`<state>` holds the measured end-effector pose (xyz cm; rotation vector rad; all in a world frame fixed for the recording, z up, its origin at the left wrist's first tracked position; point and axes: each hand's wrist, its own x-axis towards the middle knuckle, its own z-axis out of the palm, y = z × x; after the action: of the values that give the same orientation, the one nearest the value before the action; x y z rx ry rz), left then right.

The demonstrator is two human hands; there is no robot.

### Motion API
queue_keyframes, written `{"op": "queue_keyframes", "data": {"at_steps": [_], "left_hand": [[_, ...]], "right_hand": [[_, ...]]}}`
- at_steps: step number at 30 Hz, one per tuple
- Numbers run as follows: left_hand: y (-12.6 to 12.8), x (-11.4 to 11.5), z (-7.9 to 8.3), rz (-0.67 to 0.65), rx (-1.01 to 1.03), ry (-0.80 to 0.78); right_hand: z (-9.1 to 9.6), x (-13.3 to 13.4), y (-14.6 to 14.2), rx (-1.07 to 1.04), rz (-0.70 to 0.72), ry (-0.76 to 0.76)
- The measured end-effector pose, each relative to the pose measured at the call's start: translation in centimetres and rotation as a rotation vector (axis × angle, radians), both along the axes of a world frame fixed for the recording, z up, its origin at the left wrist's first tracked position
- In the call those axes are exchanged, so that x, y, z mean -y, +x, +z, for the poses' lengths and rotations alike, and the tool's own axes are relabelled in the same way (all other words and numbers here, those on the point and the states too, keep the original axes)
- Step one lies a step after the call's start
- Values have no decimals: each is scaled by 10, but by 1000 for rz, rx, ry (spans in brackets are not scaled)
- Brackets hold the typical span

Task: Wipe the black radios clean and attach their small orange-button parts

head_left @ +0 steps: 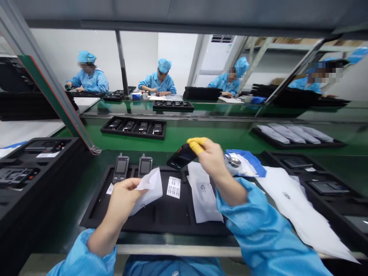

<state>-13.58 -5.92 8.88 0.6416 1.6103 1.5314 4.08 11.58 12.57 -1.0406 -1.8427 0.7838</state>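
Observation:
My left hand (pixel 122 197) pinches a small white bag (pixel 149 188) over the black foam tray (pixel 94 214) in front of me. My right hand (pixel 211 157), with yellow finger cots on two fingers, grips a black handheld device (pixel 181 157) and holds it tilted above the tray. Two more handheld devices (pixel 120 167) stand side by side in the tray's far slots. A barcode label (pixel 173 187) and another white bag (pixel 204 197) lie on the tray.
A blue bin (pixel 255 163) with a round metal piece sits right of my hand. Long white bags (pixel 301 214) lie over black trays at the right. Stacked black trays (pixel 25 172) stand left. A conveyor carries a tray of devices (pixel 133 127). Several workers in blue sit opposite.

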Motion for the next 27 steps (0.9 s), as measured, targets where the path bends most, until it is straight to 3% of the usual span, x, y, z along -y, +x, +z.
{"op": "queue_keyframes", "data": {"at_steps": [3, 6, 11, 16, 27], "left_hand": [[3, -3, -1, -67, 9, -7], [8, -6, -1, -140, 29, -17], [18, -7, 3, -232, 98, -34], [25, -5, 6, -214, 82, -23], [27, -6, 2, -219, -60, -8]], "right_hand": [[31, 16, 12, -476, 89, 46], [51, 36, 12, -681, 229, -48], [50, 62, 0, -797, 316, -208], [40, 67, 1, -816, 348, -284], [36, 58, 11, -702, 284, -199]]}}
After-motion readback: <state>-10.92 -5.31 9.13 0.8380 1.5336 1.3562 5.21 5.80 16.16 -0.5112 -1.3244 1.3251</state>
